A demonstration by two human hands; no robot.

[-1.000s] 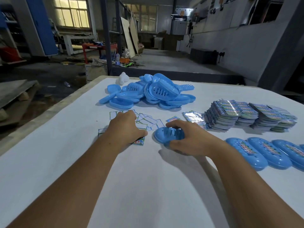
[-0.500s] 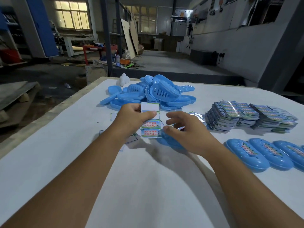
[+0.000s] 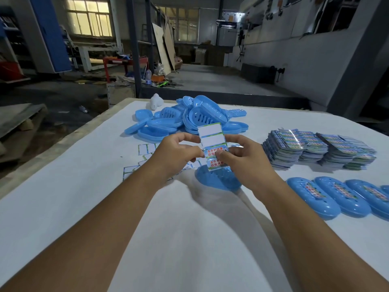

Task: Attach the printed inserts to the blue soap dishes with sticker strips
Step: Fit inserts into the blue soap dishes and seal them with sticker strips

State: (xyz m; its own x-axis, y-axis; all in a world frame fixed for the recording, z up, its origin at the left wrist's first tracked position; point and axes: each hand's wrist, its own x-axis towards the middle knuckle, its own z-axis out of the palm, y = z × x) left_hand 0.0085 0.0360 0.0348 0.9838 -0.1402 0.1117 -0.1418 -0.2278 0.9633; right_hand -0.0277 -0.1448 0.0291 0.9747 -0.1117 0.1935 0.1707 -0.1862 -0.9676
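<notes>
While the bench (image 3: 63, 207) carries a light, stiff soap dish (image 3: 219, 182) (probably slippery), both hands hold the flimsy sticker strip (image 3: 212, 142) above it: left hand (image 3: 176, 154) and right hand (image 3: 242, 159), each grip pinching an edge.

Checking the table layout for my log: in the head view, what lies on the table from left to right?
Used backing sheets → left hand → sticker strip → right hand → stacks of printed inserts → row of finished soap dishes.
</notes>
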